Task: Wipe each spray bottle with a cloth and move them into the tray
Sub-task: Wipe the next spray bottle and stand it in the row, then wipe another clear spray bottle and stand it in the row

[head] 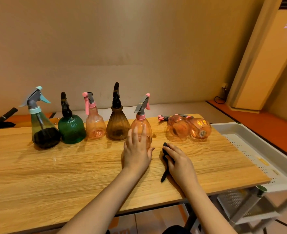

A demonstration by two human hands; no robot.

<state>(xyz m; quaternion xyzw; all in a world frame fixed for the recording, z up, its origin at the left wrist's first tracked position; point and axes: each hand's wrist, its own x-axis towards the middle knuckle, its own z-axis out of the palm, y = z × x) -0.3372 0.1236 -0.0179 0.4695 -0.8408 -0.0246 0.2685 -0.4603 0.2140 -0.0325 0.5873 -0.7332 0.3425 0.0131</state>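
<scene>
Now both bare forearms reach forward over the wooden surface. The left hand is raised with its fingers spread and nearly straight, laid against the near side of an upright orange spray bottle with a grey and pink trigger; the thumb sits at the bottle's right lower side, and I cannot tell whether the hand has really closed round it. The right hand lies low just to the right, fingers curled over a dark cloth, pressing it onto the surface, with a tail of the cloth trailing toward the near edge.

Left of that bottle stand four more in a row: a brown ribbed bottle, a pale pink bottle, a green ribbed bottle and a teal-capped bottle. Farther right, two orange bottles lie on their sides, touching. The white perforated tray sits at the right end of the surface, no bottles in it.
</scene>
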